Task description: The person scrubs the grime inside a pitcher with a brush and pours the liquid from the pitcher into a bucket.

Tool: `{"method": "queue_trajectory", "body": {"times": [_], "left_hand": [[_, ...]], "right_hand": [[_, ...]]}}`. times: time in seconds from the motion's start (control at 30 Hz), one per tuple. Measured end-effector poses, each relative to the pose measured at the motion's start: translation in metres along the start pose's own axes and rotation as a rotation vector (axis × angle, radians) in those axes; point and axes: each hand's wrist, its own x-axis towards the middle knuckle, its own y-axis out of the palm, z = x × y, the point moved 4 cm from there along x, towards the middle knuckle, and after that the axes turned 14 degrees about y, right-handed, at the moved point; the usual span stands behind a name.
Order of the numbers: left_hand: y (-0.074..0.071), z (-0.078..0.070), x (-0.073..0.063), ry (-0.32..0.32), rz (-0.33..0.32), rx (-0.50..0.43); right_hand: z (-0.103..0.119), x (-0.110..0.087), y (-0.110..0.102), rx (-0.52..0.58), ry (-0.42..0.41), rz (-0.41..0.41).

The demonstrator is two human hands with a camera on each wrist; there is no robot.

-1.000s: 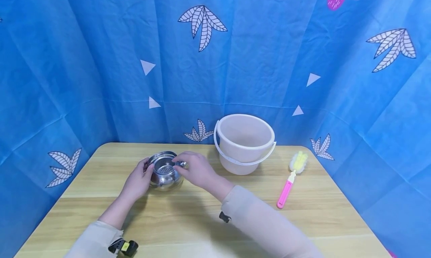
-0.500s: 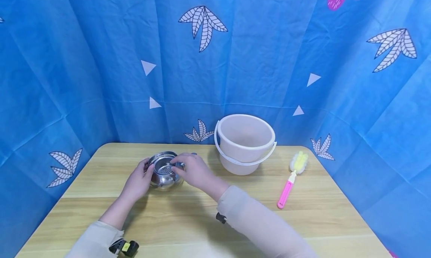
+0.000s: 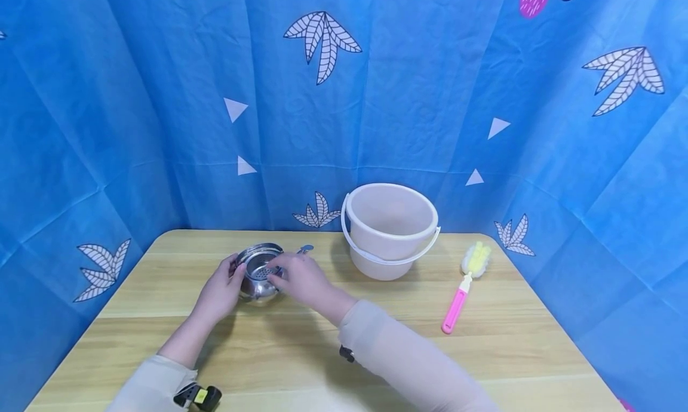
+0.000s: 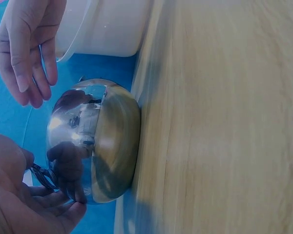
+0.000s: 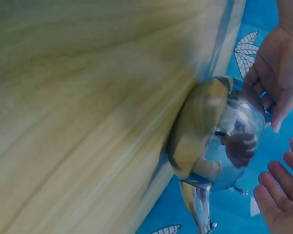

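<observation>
A shiny round steel teapot (image 3: 259,291) stands on the wooden table, its mouth uncovered and a perforated strainer (image 3: 261,273) showing inside. My left hand (image 3: 220,289) holds the pot at its left side, thumb at the rim and fingers behind. Its fingers (image 4: 63,209) lie against the polished wall in the left wrist view. My right hand (image 3: 303,280) hovers at the right of the mouth, fingers loosely bent and holding nothing; in the left wrist view this hand (image 4: 31,53) hangs apart from the pot. The spout (image 5: 199,207) points off to the right, partly hidden by my right hand in the head view.
A white bucket (image 3: 381,263) with its handle down stands at the table's back, right of the teapot. Farther right lies a sponge brush (image 3: 457,304) with a pink grip. Blue patterned curtain (image 3: 408,101) surrounds the back and sides of the table (image 3: 301,364).
My right hand has shifted slightly left over the teapot's mouth, uncovering the spout tip behind it. The left hand and the pot have stayed in place.
</observation>
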Motion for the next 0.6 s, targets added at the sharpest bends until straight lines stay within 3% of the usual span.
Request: {"method": "queue_trajectory", "body": {"times": [0.27,0.6], "left_hand": [[0.0,0.0,0.001,0.008,-0.002,-0.001],[0.0,0.002,0.001,0.003,-0.007,0.005]], "right_hand": [[0.006,-0.001,0.009,-0.11,-0.039,0.024],[0.007,-0.001,0.016,-0.162,-0.096,0.018]]}}
